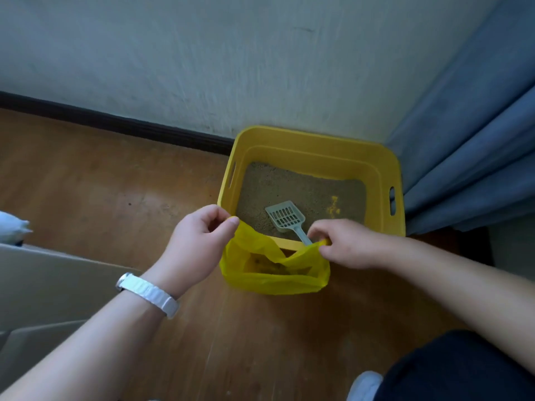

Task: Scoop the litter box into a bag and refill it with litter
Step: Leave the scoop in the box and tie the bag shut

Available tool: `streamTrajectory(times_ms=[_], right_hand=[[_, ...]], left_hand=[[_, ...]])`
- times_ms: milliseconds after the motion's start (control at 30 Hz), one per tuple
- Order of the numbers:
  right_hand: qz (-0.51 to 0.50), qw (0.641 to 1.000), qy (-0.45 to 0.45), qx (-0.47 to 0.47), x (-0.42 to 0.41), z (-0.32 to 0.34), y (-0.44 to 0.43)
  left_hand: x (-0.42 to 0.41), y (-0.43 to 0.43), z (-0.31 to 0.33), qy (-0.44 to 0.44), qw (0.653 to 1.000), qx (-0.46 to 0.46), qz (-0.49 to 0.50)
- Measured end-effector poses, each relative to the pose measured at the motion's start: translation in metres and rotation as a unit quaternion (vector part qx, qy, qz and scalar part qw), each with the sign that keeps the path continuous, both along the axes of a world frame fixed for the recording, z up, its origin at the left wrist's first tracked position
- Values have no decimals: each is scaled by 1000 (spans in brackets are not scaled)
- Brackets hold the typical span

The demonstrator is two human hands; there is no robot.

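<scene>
A yellow litter box point(379, 166) stands on the wooden floor against the wall, holding brownish litter point(298, 189). A grey slotted scoop point(285, 217) lies in the litter, its handle leaning on the near rim. A yellow plastic bag point(272, 280) sits on the floor in front of the box, its mouth pulled wide, with some dark clumps inside. My left hand point(199, 238) pinches the bag's left edge. My right hand point(350, 244) pinches the right edge, just beside the scoop handle.
A blue curtain point(474, 140) hangs right of the box. Cardboard boxes point(43, 285) stand at the left, with a white object point(11, 227) behind them. My dark trouser knee point(463, 369) and a shoe point(364, 386) are at bottom right. Black skirting point(115, 123) runs along the wall.
</scene>
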State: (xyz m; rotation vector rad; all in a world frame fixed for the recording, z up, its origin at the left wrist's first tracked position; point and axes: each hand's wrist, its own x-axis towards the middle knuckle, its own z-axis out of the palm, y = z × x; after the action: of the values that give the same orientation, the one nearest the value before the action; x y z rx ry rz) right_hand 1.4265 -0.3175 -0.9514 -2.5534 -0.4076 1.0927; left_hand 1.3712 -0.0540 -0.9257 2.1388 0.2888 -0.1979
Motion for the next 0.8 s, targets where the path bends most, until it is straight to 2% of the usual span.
streamTrajectory(times_ms=[100,133,233,300,400,567,633,733,800], right_hand=[[12,994,-79,-70,8,22,4],[-14,994,-94,-51,8,29,6],[-132,981,-113,84,1,45,23],[-163,967,-124,149,-3,53,35],[-167,950,-152,214,-8,65,49],[-123,925,-227,277,-11,82,57],[-134,909,-251,304,-9,83,58],[-172,890,-247,342,-5,77,67],[-169,892,-233,350,-5,72,76]], left_hand=[[1,-9,8,-30,999,-16,15],[3,-9,9,-42,998,-42,8],[11,-8,13,-73,988,-132,-38],[15,-10,17,-69,979,-184,-54],[15,-16,19,-53,970,-226,-68],[11,-16,21,-13,954,-289,-75],[8,-15,23,-6,945,-317,-81],[1,-12,24,-12,950,-297,-100],[-2,-11,24,-8,951,-291,-105]])
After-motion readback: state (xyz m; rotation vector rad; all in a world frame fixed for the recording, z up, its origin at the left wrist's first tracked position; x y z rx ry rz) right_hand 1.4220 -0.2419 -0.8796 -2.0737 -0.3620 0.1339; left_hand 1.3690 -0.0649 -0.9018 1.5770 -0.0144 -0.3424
